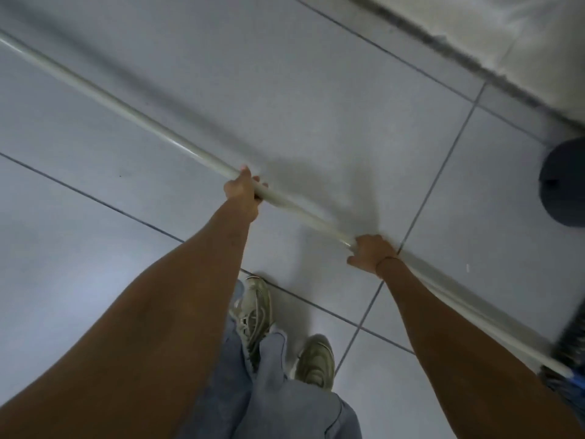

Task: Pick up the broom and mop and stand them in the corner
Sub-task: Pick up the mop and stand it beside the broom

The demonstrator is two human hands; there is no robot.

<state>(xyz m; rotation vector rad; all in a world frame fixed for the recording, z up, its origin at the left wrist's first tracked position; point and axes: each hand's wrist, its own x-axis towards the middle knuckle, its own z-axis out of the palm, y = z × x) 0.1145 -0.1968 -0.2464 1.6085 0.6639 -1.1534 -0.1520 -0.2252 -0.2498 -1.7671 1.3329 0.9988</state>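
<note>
A pale grey tiled floor (316, 90) crossed by dark grout lines is seen. Two olive sneakers (253, 308) are planted on it, below a dark round object (563, 182) beside the wall base.

pale tiled floor seen from above

large grey-blue floor tiles (285, 90) with thin dark grout lines (443, 163) fill the frame; a lighter wall base (506, 36) with a grimy edge crosses the upper right, and soft shadows fall mid-frame.
</note>
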